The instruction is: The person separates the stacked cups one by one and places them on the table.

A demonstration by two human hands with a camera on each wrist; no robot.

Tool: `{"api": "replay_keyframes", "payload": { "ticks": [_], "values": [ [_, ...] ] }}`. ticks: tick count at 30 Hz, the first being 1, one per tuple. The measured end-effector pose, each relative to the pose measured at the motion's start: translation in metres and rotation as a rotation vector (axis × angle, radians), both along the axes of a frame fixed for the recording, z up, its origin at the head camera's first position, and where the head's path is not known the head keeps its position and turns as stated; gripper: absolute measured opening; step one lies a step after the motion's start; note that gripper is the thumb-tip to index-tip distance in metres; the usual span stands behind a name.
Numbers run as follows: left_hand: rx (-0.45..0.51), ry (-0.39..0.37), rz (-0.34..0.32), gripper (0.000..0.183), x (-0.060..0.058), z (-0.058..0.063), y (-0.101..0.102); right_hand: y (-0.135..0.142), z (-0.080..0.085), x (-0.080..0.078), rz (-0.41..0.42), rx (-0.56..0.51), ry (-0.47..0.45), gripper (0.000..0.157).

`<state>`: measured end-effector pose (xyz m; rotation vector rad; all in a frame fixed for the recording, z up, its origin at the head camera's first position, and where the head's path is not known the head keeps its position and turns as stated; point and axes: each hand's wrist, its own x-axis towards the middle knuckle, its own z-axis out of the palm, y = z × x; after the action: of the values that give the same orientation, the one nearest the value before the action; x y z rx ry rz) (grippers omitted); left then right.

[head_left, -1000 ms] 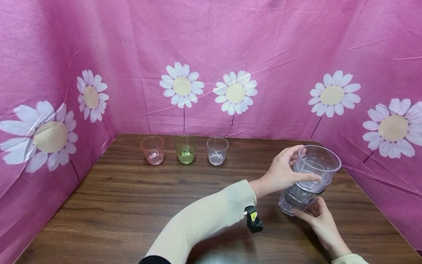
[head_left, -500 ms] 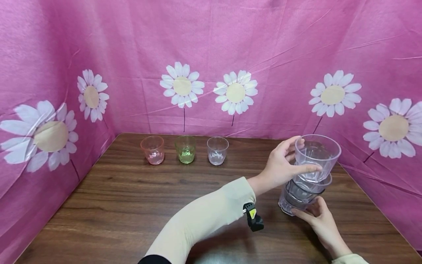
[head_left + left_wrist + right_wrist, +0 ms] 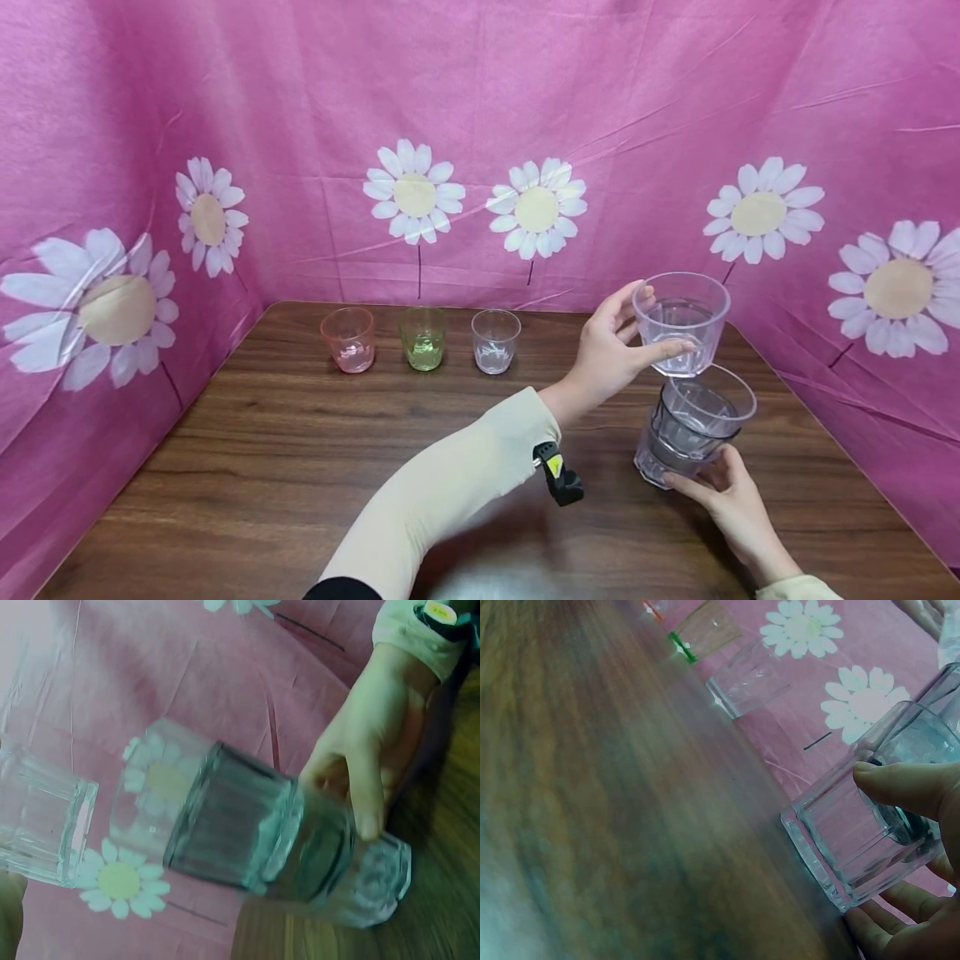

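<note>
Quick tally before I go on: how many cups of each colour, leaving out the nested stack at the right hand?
Reddish cup: 1
Green cup: 1
Clear: 2 (row cup, plus held cup in the left hand)
Total: 4

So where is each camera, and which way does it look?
Head: on the head, facing forward and down at the table; left hand and right hand show.
Left wrist: on that wrist, facing the stack; right hand, bit of left hand.
Right wrist: on that wrist, facing table and stack; right hand close, bit of left hand.
Both wrist views share the stack.
</note>
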<state>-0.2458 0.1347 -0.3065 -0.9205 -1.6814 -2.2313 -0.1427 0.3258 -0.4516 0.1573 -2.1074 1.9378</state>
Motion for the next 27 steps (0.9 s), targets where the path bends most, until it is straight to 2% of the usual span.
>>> {"api": "replay_keyframes", "payload": {
  "ticks": [9,19,27],
  "values": [
    [0.074,-0.116,0.104,0.075,-0.021,-0.014,-0.015,0.001,-0.001,0.000,-0.007,-0.001,0.006,0.061],
    [0.072,-0.185,0.223,0.080,-0.047,-0.050,-0.027,0.001,0.000,-0.001,-0.013,0.005,-0.004,0.060],
    [0.006,-0.207,0.294,0.080,-0.055,-0.074,-0.031,0.001,-0.001,0.000,-0.020,0.013,-0.003,0.061]
  ]
}}
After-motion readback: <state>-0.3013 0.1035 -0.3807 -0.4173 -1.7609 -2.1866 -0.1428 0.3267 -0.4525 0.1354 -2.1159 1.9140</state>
